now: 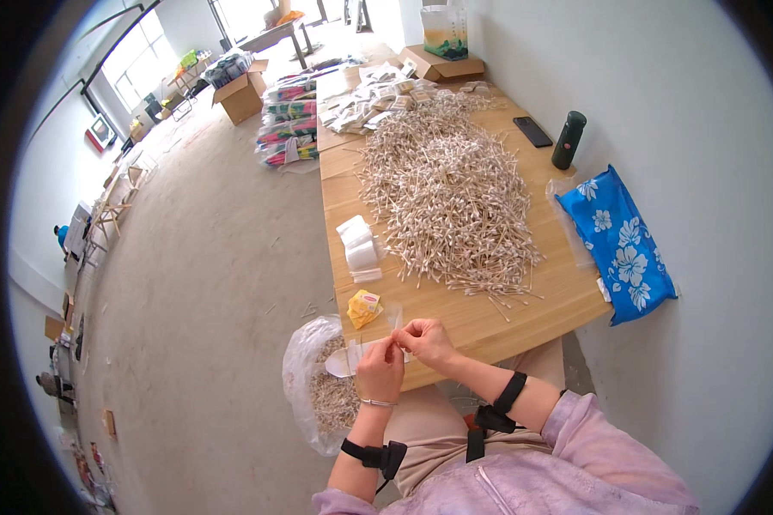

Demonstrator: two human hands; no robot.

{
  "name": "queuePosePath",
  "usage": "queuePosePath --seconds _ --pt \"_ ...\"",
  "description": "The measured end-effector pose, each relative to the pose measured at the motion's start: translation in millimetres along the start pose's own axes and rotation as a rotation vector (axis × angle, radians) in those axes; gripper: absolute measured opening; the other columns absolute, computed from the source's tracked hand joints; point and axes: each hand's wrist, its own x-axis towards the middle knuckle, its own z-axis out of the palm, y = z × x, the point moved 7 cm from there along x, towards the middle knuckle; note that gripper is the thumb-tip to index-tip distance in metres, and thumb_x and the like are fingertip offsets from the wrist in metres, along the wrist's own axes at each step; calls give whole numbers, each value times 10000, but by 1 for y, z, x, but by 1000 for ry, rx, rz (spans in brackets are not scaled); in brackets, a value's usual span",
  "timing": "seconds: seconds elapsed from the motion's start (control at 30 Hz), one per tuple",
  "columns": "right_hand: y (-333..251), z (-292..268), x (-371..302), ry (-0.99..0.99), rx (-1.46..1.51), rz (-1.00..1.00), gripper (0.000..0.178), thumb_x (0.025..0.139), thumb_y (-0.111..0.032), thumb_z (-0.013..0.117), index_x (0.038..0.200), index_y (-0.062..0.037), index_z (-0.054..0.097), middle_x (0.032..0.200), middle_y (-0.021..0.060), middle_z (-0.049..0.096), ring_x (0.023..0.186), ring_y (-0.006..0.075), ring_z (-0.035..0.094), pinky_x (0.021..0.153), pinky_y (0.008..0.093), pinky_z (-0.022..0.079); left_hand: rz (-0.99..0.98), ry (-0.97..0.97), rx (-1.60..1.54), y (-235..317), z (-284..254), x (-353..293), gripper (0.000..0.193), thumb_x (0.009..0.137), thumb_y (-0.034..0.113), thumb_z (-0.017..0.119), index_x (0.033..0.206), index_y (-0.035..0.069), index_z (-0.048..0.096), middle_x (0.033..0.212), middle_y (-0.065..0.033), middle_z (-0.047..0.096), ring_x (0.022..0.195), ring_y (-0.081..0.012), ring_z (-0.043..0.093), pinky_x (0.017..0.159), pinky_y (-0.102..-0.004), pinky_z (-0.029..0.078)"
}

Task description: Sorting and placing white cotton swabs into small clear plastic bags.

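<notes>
Near the table's front left corner my left hand [380,371] and my right hand [429,342] meet, both closed with fingertips pinched together. Between them they grip what looks like a small clear plastic bag [393,316]; its film juts up past the fingers, and its lower part is hidden. A white flat strip [341,364] lies beside my left hand at the table edge. Just beyond the hands sits a small stack of yellow cards [364,309]. Farther back lie stacked clear and white bags [358,246]. A big heap of cotton swabs [459,197] covers the table's middle.
A clear sack of cotton swabs [331,403] stands below the table's left edge. To the right are a blue flowered pouch [620,249], a dark bottle [569,140] and a phone [532,131]. Filled packets [374,96] and a cardboard box [442,64] occupy the far end.
</notes>
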Motion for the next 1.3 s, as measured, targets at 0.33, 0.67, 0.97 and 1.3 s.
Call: queuePosePath --seconds 0.33,0.67,0.97,1.3 --pt "-17 10 -7 111 -307 -191 224 831 -221 685 759 -11 657 617 93 625 542 132 561 515 308 441 -44 135 34 -16 -11 10 66 803 65 652 830 12 623 671 -105 606 563 -205 620 526 -321 481" --pt "-7 3 5 142 -186 -118 233 857 -193 612 750 9 658 605 60 624 552 99 543 529 298 446 -83 115 -345 -13 1 3 258 841 21 654 1070 -14 539 988 -103 564 786 -158 636 675 -258 558" --pt "-5 19 9 -23 49 -68 171 861 -127 608 841 22 690 733 52 682 669 74 600 584 250 470 -532 204 -797 -63 29 -15 427 836 33 685 1188 13 443 1054 -74 495 906 -127 567 736 -252 543" --pt "-31 53 -4 -89 -351 -487 86 825 -92 641 825 -13 676 768 129 609 658 246 612 581 321 479 -749 426 -902 -90 8 -22 265 915 140 623 1100 24 473 886 -38 532 731 -99 559 623 -250 524"
